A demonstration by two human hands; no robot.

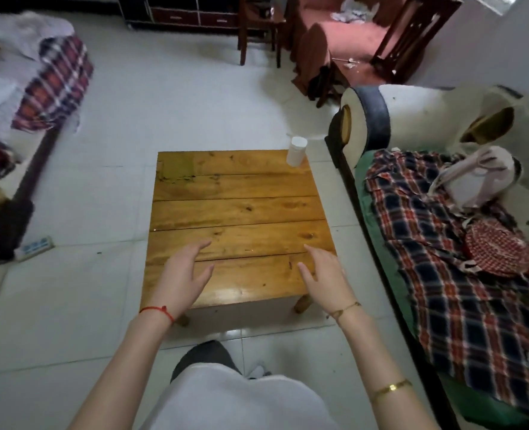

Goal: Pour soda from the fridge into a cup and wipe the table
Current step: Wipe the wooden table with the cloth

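Hovering empty over the near table [238, 209], left hand [181, 276] and right hand [325, 274] spread loose, cup [296, 151] at far right corner, no soda or cloth visible — task barely begun.

A home living room is suggested: a low wooden table [238, 209] on white tiles, flanked by plaid-draped sofas [462, 274], possibly a cabinet [191, 13] behind.

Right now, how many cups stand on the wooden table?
1. A single white cup stands at the far right corner of the wooden table, away from both hands. No other cup is visible.
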